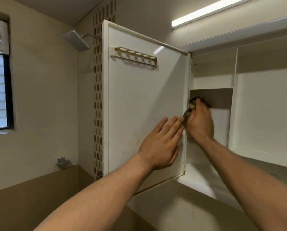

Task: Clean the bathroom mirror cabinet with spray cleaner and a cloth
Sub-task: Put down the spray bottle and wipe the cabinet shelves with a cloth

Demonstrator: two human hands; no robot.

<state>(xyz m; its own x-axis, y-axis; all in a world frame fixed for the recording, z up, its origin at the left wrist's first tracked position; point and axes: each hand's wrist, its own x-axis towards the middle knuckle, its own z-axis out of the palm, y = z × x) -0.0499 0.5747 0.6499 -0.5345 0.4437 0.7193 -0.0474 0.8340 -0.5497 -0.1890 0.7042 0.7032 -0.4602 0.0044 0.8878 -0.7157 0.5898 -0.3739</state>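
Mirror cabinet (pixel 264 105): hanging on the wall, its door (pixel 139 100) standing swung open to the left, inner face showing, a slotted rack (pixel 136 57) running across the upper part. 
Cloth (pixel 190 108): dark, bunched, blurred; lying upright along the hinge edge, just under a shelf (pixel 211 88). 
Right hand (pixel 200 121): fingers curling round the cloth, pressing it to the cabinet's inner side. 
Left hand (pixel 161 144): fingers straight, lying flat on the door near the hinge. 
Shower head (pixel 76 40): sitting beyond the door
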